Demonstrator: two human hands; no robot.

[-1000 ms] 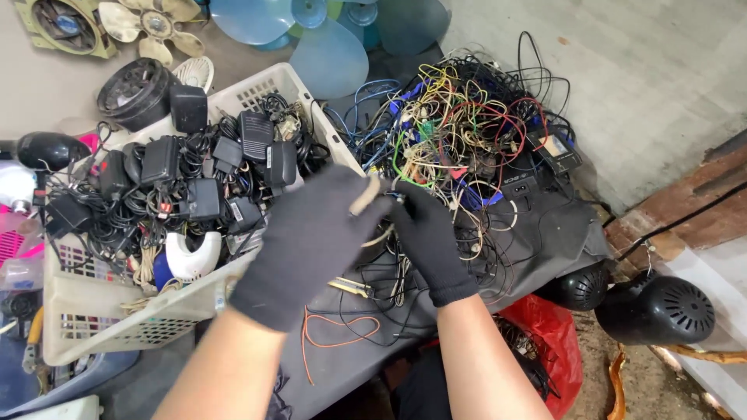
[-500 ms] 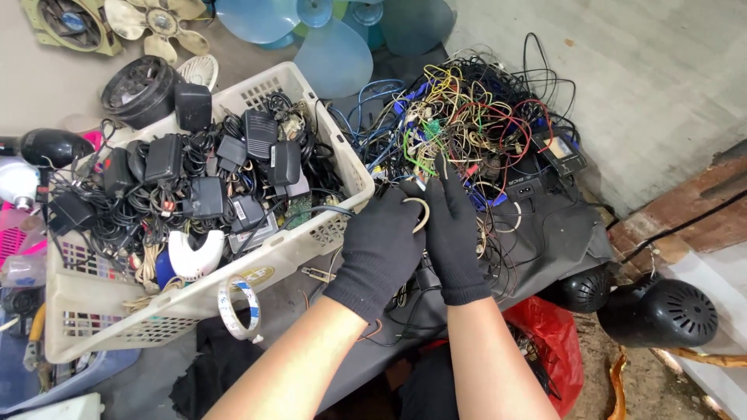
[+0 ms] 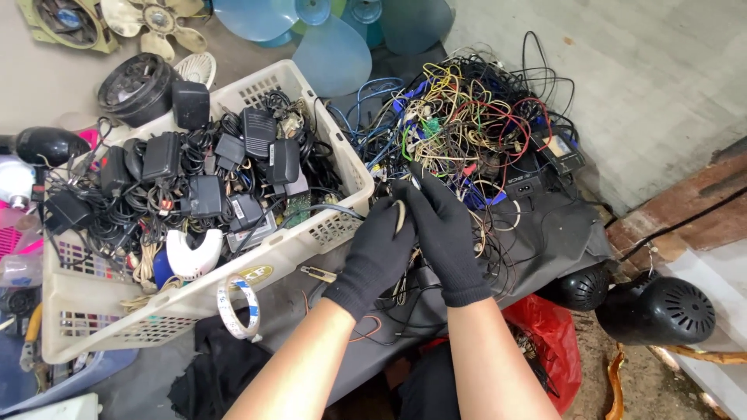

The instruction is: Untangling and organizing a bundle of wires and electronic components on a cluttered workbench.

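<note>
**Two gloved hands at a wire pile**

One white basket [image 3: 311, 233] of black adapters is seen at left on a dark-covered surface [image 3: 568, 233]; concrete lies behind. The left hand [image 3: 377, 253] and right hand [image 3: 447, 233] are closed together on a pale wire [image 3: 400, 215] beside one tangled wire pile [image 3: 475, 117].

You have soft, even daylight here, without hard shadows. The wall [image 3: 646, 85] at upper right is the brightest part, pale but not burnt out. The black gloves lose detail. The wires [image 3: 475, 117] are sharp, and your forearms at the bottom edge are slightly soft. Edges bend a little outward.
</note>
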